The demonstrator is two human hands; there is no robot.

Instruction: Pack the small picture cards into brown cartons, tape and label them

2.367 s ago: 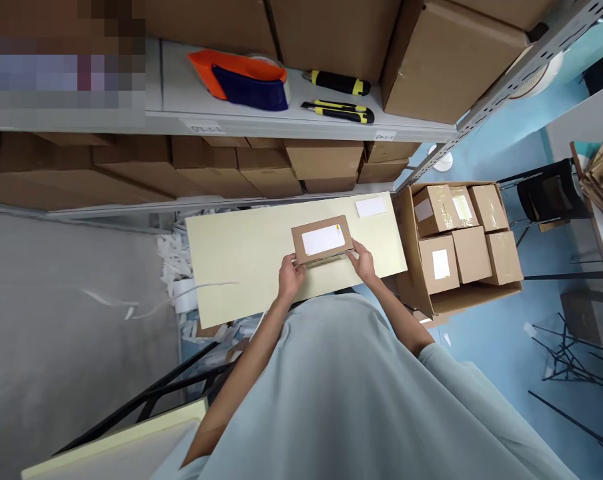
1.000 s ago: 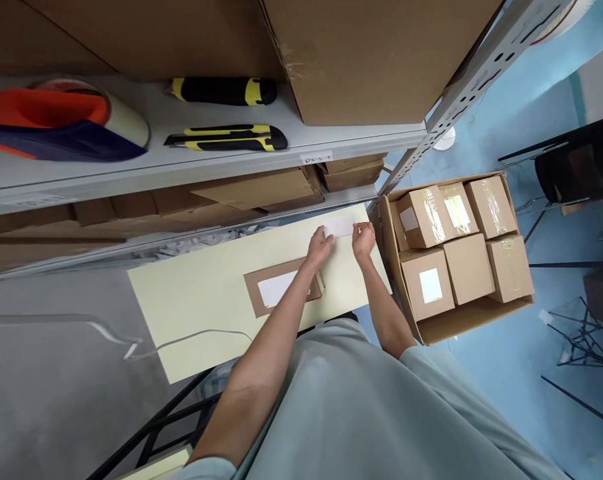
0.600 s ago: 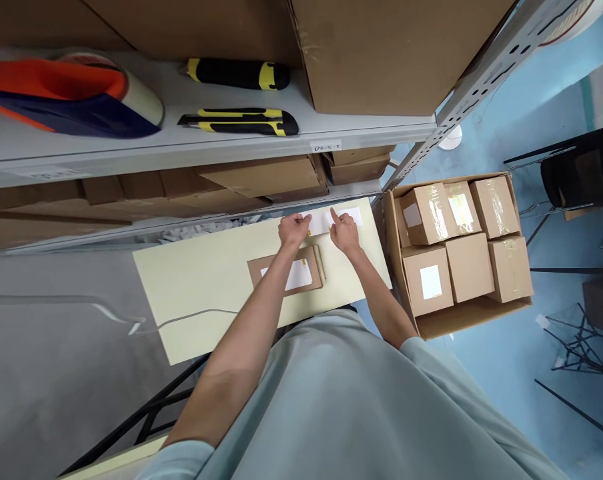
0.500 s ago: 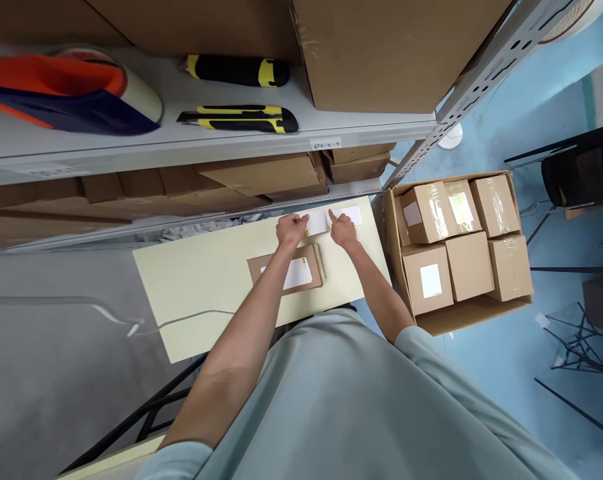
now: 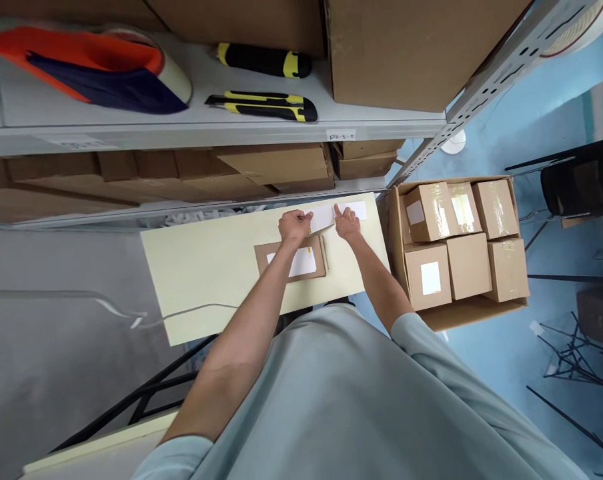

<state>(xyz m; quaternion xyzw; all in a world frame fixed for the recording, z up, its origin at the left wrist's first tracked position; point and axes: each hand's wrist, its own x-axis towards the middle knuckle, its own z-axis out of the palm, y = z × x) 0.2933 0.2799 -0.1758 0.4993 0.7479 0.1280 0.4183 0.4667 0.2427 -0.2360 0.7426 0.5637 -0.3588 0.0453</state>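
My left hand (image 5: 295,225) pinches the left end of a white label (image 5: 321,218), part of a strip lying along the far edge of the cream table (image 5: 206,267). My right hand (image 5: 348,222) presses on the strip with its index finger stretched out. To the right of that finger lies another white label (image 5: 356,211). Nearer my body, a flat cardboard box (image 5: 262,257) bears a white label (image 5: 301,261) with a small yellow mark; my left forearm covers part of it.
On the shelf above are two utility knives (image 5: 264,60) (image 5: 266,107) and an orange-and-blue tape dispenser (image 5: 106,80). Several cardboard boxes line the lower shelf (image 5: 276,163). At right, a large open carton (image 5: 471,319) holds several small boxes. A grey cable (image 5: 196,311) crosses the table.
The label's left end has lifted a little in my left hand and now slants up from the table. My right index finger stays on the strip. The whole view has shifted slightly.
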